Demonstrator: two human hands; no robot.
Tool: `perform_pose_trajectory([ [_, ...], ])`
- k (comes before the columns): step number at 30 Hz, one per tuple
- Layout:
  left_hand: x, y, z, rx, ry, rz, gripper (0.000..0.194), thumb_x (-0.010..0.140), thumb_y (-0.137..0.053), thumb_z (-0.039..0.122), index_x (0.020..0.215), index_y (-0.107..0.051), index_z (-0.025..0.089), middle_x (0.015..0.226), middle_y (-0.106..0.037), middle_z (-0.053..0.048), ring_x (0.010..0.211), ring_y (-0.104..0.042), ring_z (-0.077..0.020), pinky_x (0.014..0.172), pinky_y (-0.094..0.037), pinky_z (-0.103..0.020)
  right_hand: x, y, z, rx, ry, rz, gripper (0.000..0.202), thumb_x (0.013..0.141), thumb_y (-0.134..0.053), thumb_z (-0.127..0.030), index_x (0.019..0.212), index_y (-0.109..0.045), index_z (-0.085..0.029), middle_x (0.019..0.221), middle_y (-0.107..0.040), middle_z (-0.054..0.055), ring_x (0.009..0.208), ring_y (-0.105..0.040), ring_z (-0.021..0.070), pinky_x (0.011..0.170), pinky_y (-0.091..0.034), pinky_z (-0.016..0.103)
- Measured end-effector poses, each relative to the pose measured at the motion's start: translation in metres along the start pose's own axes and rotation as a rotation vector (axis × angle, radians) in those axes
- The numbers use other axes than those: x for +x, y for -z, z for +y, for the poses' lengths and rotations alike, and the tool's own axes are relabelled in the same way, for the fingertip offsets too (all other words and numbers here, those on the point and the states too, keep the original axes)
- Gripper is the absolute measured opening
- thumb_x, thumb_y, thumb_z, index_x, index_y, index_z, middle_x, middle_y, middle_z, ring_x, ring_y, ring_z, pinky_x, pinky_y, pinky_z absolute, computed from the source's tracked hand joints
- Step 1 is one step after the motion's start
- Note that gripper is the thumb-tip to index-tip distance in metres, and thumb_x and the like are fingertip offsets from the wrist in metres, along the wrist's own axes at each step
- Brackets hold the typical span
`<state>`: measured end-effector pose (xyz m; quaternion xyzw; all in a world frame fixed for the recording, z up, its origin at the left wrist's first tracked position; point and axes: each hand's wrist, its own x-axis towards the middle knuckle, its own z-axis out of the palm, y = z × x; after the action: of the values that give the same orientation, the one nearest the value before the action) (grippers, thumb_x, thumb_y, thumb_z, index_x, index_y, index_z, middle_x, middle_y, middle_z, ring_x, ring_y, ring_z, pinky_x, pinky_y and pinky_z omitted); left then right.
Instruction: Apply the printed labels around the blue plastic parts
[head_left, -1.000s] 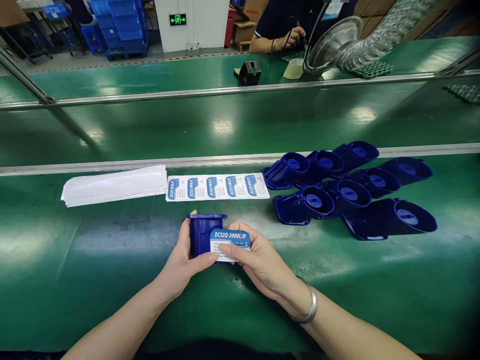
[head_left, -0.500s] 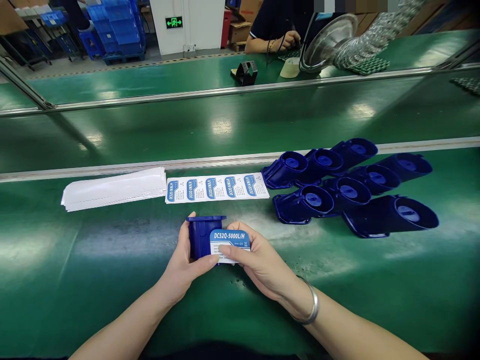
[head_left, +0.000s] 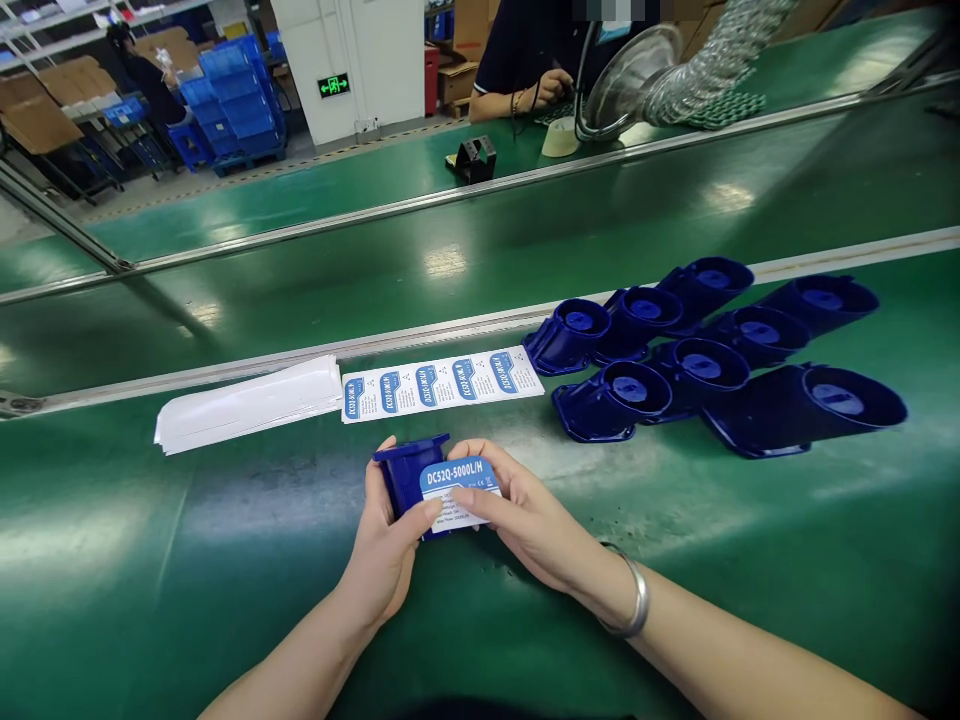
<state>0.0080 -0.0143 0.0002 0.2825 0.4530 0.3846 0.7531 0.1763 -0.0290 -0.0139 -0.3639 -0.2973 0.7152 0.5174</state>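
Note:
My left hand (head_left: 388,530) is wrapped round a dark blue plastic housing (head_left: 405,478), its flanged end tipped up and its thumb at the label's lower left. A blue and white label (head_left: 457,478) printed DC52Q-5000L/H lies over the right side of the housing. My right hand (head_left: 517,505) pinches that label, thumb on its printed face and fingers behind. How far the label sticks to the housing I cannot tell. Just beyond my hands lies a sheet of similar labels (head_left: 442,385), with a stack of white sheets (head_left: 247,400) to its left.
Several blue housings (head_left: 637,390) stand grouped on the green bench (head_left: 247,590) at right. Metal rails (head_left: 300,238) cross behind. Past them are a black holder (head_left: 476,160), a flexible metal duct (head_left: 727,65) with hood, and a person's hand (head_left: 553,88).
The view has tilted and shifted slightly. The housing now leans, its flanged end slanting up to the right. My left thumb and right thumb have moved a little on the label.

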Motion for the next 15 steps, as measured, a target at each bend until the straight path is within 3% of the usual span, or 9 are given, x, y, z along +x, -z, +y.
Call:
perform_pose_trajectory([
  [5, -0.002, -0.003, -0.001, -0.003, -0.026, 0.010, 0.110, 0.067, -0.090, 0.023, 0.152, -0.022, 0.039, 0.139, -0.060, -0.004, 0.125, -0.058, -0.0252, 0.108, -0.044, -0.040, 0.007, 0.008, -0.003, -0.018, 0.002, -0.038, 0.043, 0.085, -0.082, -0.044, 0.112, -0.057, -0.022, 0.097, -0.060, 0.002, 0.084, -0.056, 0.0174, 0.074, -0.045, 0.027],
  [10, 0.003, 0.000, 0.001, -0.005, -0.007, 0.060, 0.072, 0.088, -0.070, 0.051, 0.149, -0.033, 0.039, 0.136, -0.063, -0.005, 0.123, -0.060, -0.0263, 0.102, -0.048, -0.040, 0.000, 0.000, 0.001, -0.093, 0.083, -0.137, 0.044, 0.090, -0.078, -0.046, 0.120, -0.053, -0.025, 0.101, -0.060, 0.003, 0.091, -0.058, 0.0193, 0.078, -0.048, 0.029],
  [15, 0.007, 0.006, -0.001, -0.010, -0.024, 0.077, 0.066, 0.088, -0.072, 0.044, 0.146, -0.041, 0.036, 0.127, -0.067, -0.005, 0.115, -0.065, -0.0263, 0.098, -0.051, -0.039, -0.003, -0.005, 0.003, -0.097, 0.098, -0.144, 0.045, 0.092, -0.076, -0.047, 0.123, -0.051, -0.026, 0.104, -0.061, 0.004, 0.091, -0.059, 0.0198, 0.076, -0.048, 0.030],
])
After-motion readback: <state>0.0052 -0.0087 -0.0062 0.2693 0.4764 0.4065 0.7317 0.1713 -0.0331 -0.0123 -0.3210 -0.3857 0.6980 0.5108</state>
